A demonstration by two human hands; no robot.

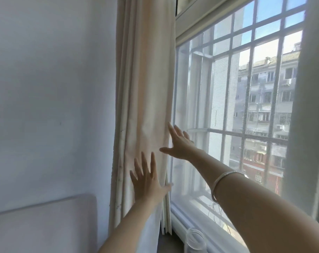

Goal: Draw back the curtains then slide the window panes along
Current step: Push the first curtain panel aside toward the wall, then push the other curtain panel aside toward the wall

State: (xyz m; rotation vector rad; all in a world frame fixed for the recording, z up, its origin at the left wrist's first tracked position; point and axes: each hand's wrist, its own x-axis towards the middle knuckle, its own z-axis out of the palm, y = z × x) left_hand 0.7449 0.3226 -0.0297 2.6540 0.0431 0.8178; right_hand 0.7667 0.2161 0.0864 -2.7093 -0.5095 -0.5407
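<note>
1. Two hands work the cream curtain (146, 88), which hangs bunched in folds at centre frame, against the wall (51, 88) that fills the left of frame.
2. Left hand (147, 181), lower centre: palm flat on the fabric, fingers spread and straight, thumb hooked round the curtain's free edge. It pinches nothing; the contact looks like a push only.
3. Right hand (180, 143), just above and to the right: also open and splayed, index fingertip touching the curtain edge, thumb lying low across the cloth. A silver bangle (222, 181) sits on that forearm.
4. Window pane (228, 99) fills the right half of frame, uncovered, with a grille of bars beyond it. Neither hand touches its frame. A second, sheer curtain (308, 106) hangs at the far right edge.
5. Risks, judged:
   - Flat palms have no grip, so the folds may spring back over the pane once released.
   - A clear glass jar (195, 240) stands on the sill at the bottom edge, under the right forearm; a dropped elbow or swinging cloth could tip it.
   - Pushing low may strain the hooks, which are out of view.
</note>
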